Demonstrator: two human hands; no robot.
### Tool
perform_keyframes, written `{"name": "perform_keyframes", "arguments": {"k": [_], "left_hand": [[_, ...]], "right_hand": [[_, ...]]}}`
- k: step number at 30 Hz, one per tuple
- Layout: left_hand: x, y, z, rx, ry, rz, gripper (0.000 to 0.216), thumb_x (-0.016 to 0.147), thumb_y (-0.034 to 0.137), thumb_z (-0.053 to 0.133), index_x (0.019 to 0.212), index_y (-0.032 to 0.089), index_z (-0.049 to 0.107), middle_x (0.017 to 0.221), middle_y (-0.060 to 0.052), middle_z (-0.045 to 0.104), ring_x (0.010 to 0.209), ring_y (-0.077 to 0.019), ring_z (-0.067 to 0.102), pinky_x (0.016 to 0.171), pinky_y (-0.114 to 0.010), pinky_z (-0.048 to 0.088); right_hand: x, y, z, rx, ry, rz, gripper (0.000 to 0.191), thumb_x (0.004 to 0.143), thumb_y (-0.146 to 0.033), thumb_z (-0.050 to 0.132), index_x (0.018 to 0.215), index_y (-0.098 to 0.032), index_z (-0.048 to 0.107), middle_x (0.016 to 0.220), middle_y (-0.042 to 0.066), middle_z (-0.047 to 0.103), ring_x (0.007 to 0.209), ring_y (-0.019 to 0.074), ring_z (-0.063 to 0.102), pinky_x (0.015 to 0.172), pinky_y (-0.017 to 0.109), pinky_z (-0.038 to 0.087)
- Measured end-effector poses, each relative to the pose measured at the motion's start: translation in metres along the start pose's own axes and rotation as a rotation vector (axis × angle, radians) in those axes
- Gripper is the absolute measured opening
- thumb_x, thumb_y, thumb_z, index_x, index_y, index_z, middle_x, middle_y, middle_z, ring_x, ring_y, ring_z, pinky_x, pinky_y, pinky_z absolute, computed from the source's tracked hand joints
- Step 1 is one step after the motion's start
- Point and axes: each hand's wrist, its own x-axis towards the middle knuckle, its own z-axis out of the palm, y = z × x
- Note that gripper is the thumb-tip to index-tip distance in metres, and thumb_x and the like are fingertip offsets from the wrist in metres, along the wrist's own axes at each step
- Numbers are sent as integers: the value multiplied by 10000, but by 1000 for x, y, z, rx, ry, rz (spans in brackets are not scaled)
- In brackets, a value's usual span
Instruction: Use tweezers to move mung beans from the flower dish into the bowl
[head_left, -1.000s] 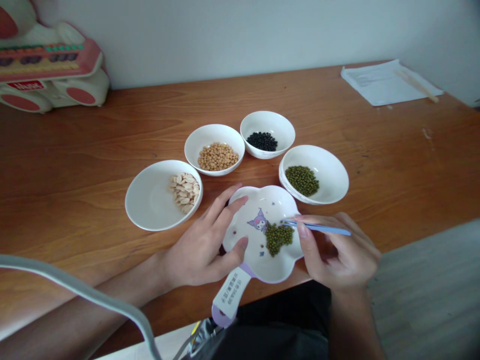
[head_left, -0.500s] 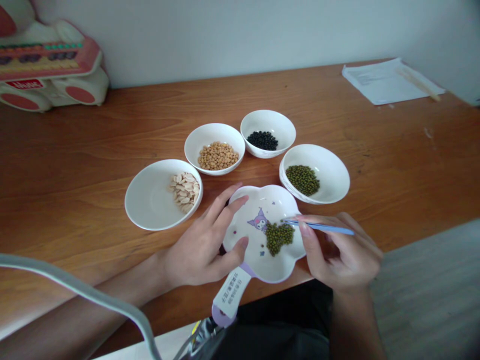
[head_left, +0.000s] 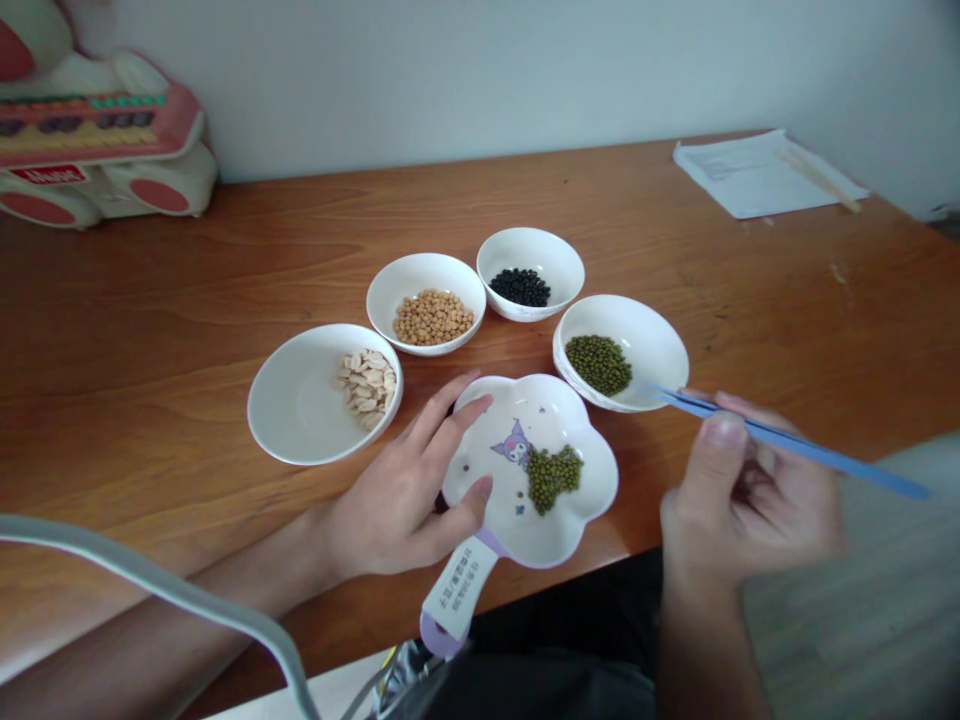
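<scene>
My left hand [head_left: 409, 495] grips the left rim of a white flower-shaped dish [head_left: 559, 415] with a purple handle and a cartoon print; a small heap of green beans [head_left: 553, 474] lies in it. My right hand [head_left: 750, 500] pinches blue tweezers [head_left: 795, 443], lifted to the right of the dish, their tips at the near rim of a white bowl [head_left: 652, 335] of green beans [head_left: 598, 362]. I cannot tell whether a bean sits in the tips.
On the wooden table [head_left: 150, 300] stand three more white bowls: pale seeds [head_left: 300, 400], yellow beans [head_left: 420, 280], black beans [head_left: 540, 255]. A pink and white toy keyboard [head_left: 97, 130] is at the back left. Papers with chopsticks [head_left: 757, 175] lie back right. The table edge runs near my body.
My right hand has drawn the tweezers up and to the right, from the bean heap in the flower dish to the edge of the green-bean bowl. The left hand has stayed put.
</scene>
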Motion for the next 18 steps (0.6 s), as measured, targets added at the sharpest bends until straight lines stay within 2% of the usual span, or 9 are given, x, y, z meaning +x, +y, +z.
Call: {"name": "perform_keyframes", "arguments": {"k": [3,6,8,18], "left_hand": [[0,0,0,-3,0,9,692,1088,287,598,1686,213,258,1794,-228,267,1675,-392,367,1364,-571,403],[0,0,0,-6,2,21,694,1093,282,587,1691,209,241,1789,-235,268,1683,-392,350,1364,-586,398],[0,-1,0,-6,-1,19,702,1094,283,588,1695,221,231,1793,-231,263,1688,-394,338,1365,-601,391],[0,-1,0,-14,-4,15,702,1101,291,583,1700,233,222,1797,-226,250,1688,-394,339,1364,-605,397]], "right_hand": [[-4,-3,-18,50,-96,-75,346,935,-74,779,1221,-264,827,991,41,852,770,222,804,609,323,614],[-7,-7,-37,-10,-384,-179,386,885,-40,814,1204,-257,813,1025,30,859,764,198,786,647,329,616],[-9,-11,-43,-45,-495,-238,408,872,-32,825,1219,-245,793,1039,30,862,762,191,788,679,335,632],[-6,-17,-36,-76,-578,-289,353,922,-26,779,1208,-232,757,1045,40,866,768,177,792,718,320,640]]}}
